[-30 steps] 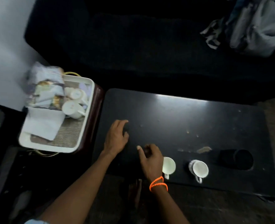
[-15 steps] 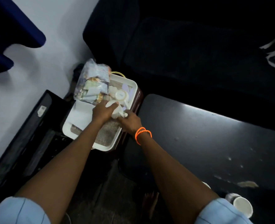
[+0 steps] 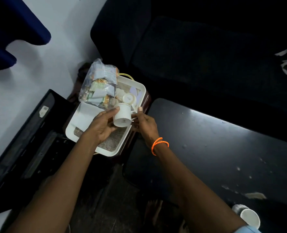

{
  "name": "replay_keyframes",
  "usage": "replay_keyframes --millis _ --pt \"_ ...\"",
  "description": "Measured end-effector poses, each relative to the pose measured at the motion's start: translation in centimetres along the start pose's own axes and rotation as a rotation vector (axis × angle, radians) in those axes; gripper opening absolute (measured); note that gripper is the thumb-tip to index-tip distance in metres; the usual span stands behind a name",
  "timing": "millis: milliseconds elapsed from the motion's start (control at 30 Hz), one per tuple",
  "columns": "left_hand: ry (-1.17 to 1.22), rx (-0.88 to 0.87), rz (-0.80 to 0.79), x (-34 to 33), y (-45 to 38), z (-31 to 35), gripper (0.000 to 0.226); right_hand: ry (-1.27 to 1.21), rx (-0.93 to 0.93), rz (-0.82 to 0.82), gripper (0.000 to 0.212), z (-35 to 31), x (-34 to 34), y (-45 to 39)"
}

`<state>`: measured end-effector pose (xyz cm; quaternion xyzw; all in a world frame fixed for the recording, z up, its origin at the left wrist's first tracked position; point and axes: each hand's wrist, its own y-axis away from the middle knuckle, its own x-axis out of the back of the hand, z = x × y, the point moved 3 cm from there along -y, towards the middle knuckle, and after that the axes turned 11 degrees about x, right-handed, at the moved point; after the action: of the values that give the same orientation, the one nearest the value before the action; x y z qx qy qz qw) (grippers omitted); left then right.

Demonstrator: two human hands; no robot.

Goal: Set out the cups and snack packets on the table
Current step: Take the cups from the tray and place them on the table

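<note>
A white cup is held upside down above the white tray, its base towards me. My left hand grips the cup's body from the left. My right hand, with an orange wristband, pinches the cup's handle from the right. A second white cup lies in the tray behind it. A clear bag of snack packets rests on the tray's far left part. On the black table one white cup stands at the near edge, bottom right.
The tray sits on a dark red stand left of the table. A woven mat lines the tray. A dark sofa runs behind the table. A black flat object leans by the white wall on the left.
Both hands left the table and went to the tray on the left. They have lifted a white cup out of it, base turned towards me. My view swung left.
</note>
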<state>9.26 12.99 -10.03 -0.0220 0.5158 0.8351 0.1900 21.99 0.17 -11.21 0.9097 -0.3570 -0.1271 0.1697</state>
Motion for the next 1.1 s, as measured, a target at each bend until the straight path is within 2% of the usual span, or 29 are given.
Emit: replay_keyframes --millis 100,167,200,267,333,433,600,767,933,1100 --pt "-0.097 0.047 -0.209 -1.4 1.0 -1.2 0.040 0.036 -0.023 0.011 0.075 -0.8 2.6 0.6" --pt "-0.260 0.004 -0.275 -3.0 1.4 -2.2 0.040 0.049 -0.061 0.009 0.081 -1.1 4.6 0.9" --pt "-0.340 -0.034 -0.284 -4.0 1.5 -2.8 0.048 0.036 -0.083 0.012 0.082 -1.1 5.6 1.2" --pt "-0.480 -0.136 -0.258 -6.3 1.9 -4.4 0.066 0.010 -0.106 0.027 0.083 -1.2 8.0 1.9" --pt "-0.637 -0.275 -0.191 -8.6 2.7 -6.2 0.072 0.000 -0.103 0.048 0.083 -1.2 10.3 2.7" --pt "-0.856 -0.453 -0.122 -12.3 3.7 -9.6 0.073 -0.001 -0.100 0.116 0.077 -0.9 13.9 4.0" --pt "-1.071 -0.716 -0.037 -17.5 4.1 -16.5 0.064 0.095 -0.098 0.219 0.048 0.0 19.8 7.1" --pt "-1.119 -0.714 -0.096 -20.6 4.5 -23.4 0.068 0.198 -0.056 0.255 0.027 3.0 25.6 9.9" --pt "-1.198 -0.658 -0.157 -22.1 4.4 -27.9 0.082 0.214 -0.159 0.313 0.028 6.1 29.4 11.3" --pt "-1.270 -0.629 -0.157 -23.0 4.3 -29.5 0.073 0.184 -0.172 0.342 0.040 7.9 30.9 11.0"
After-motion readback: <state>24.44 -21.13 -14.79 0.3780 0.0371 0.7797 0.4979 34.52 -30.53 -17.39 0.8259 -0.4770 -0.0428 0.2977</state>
